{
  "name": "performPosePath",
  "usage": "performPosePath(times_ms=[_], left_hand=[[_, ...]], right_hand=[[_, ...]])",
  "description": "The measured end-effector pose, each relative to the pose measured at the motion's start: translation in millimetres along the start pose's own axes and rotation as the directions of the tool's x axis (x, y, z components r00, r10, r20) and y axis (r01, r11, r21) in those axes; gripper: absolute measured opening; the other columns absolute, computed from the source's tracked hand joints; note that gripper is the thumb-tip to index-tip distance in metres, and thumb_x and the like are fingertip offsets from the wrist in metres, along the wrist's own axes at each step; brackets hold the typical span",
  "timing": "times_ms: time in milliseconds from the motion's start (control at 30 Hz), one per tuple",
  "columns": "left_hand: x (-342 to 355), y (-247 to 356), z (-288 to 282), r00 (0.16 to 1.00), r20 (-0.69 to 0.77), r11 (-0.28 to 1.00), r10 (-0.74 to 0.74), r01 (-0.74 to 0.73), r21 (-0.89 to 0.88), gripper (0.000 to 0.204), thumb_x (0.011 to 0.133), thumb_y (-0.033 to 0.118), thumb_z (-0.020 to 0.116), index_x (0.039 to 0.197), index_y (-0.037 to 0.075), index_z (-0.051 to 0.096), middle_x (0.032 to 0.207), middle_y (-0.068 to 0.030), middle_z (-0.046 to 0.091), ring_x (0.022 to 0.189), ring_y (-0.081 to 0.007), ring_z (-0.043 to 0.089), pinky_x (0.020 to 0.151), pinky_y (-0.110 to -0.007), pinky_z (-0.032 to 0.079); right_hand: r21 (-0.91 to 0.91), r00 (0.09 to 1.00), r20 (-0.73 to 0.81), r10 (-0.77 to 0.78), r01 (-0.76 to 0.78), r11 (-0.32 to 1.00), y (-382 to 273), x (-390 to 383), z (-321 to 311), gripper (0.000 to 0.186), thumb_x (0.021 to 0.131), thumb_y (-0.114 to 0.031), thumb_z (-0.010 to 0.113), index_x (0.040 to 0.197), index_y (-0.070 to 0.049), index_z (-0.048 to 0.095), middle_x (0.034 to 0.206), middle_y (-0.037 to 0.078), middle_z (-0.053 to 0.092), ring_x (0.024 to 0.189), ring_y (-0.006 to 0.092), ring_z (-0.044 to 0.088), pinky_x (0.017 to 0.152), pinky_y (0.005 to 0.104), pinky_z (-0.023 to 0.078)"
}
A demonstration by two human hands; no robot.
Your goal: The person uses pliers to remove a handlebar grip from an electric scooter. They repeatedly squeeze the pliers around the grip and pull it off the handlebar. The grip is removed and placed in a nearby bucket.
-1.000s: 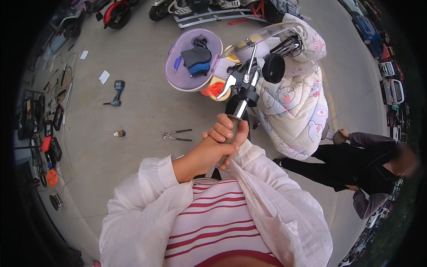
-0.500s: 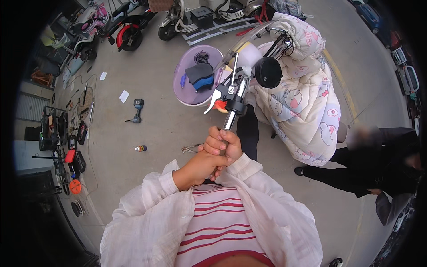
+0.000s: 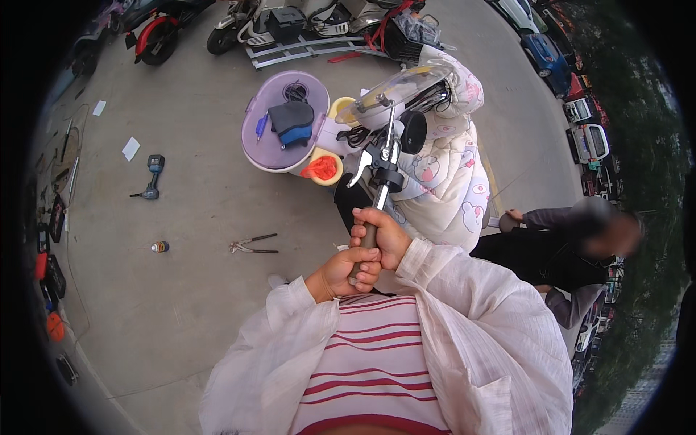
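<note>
Both hands are wrapped around the brown-grey handlebar grip (image 3: 369, 238) of a scooter. My right hand (image 3: 388, 238) closes on its upper part, nearer the lever. Just below it, my left hand (image 3: 344, 271) closes round the end of the grip, whose tip shows under the fingers. Beyond the hands run a chrome handlebar tube (image 3: 381, 194), a black clamp ring and a silver brake lever (image 3: 357, 172). A round black part (image 3: 413, 132) sits beside the bar. A quilted cover with bear prints (image 3: 464, 177) drapes over the scooter, behind a clear windshield (image 3: 428, 75).
A lilac bin (image 3: 250, 138) holds grey-and-blue fabric and a blue pen-like item. Beside it, a yellow holder (image 3: 317, 180) contains red-orange material. On the floor lie pliers (image 3: 254, 244), a cordless drill (image 3: 152, 176) and a small can (image 3: 159, 247). A person (image 3: 536, 250) is at the right.
My left hand, earlier overlapping the right, now sits lower around the grip's end. The view has shifted, so floor things appear farther left and the pliers show whole.
</note>
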State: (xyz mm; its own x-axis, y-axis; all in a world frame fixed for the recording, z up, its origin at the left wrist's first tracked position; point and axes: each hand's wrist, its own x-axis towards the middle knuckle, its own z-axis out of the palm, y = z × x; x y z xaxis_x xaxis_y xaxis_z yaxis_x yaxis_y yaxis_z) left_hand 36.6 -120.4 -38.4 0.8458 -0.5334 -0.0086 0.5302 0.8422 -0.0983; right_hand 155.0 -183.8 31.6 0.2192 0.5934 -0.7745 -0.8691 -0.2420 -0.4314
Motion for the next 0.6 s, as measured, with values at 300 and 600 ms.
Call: performPosePath(times_ms=[300,600], left_hand=[[20.6,-17.9,-29.7,0.828,0.542,0.942,0.145,0.052,-0.332,0.023,0.093,0.036,0.062,0.081,0.019,0.053,0.059,0.0104,0.037,0.048,-0.0014,0.036,0.043,-0.019,0.033],[-3.1,7.7,1.9,0.988,0.153,0.990,-0.017,0.038,-0.137,0.020,0.095,0.031,0.058,0.087,0.014,0.051,0.066,0.0062,0.043,0.054,-0.0050,0.040,0.048,-0.021,0.036]], right_hand=[[-0.312,0.875,-0.483,-0.013,-0.158,0.937,0.0,3.0,33.1,0.023,0.090,-0.029,0.060,0.078,-0.011,0.049,0.070,0.001,0.053,0.059,0.0138,0.052,0.043,0.0273,0.043],[-0.134,0.990,-0.130,-0.050,0.032,0.990,-0.9,-3.2,11.5,0.029,0.089,-0.034,0.067,0.082,-0.012,0.050,0.074,0.003,0.056,0.065,0.0137,0.055,0.054,0.0247,0.048]])
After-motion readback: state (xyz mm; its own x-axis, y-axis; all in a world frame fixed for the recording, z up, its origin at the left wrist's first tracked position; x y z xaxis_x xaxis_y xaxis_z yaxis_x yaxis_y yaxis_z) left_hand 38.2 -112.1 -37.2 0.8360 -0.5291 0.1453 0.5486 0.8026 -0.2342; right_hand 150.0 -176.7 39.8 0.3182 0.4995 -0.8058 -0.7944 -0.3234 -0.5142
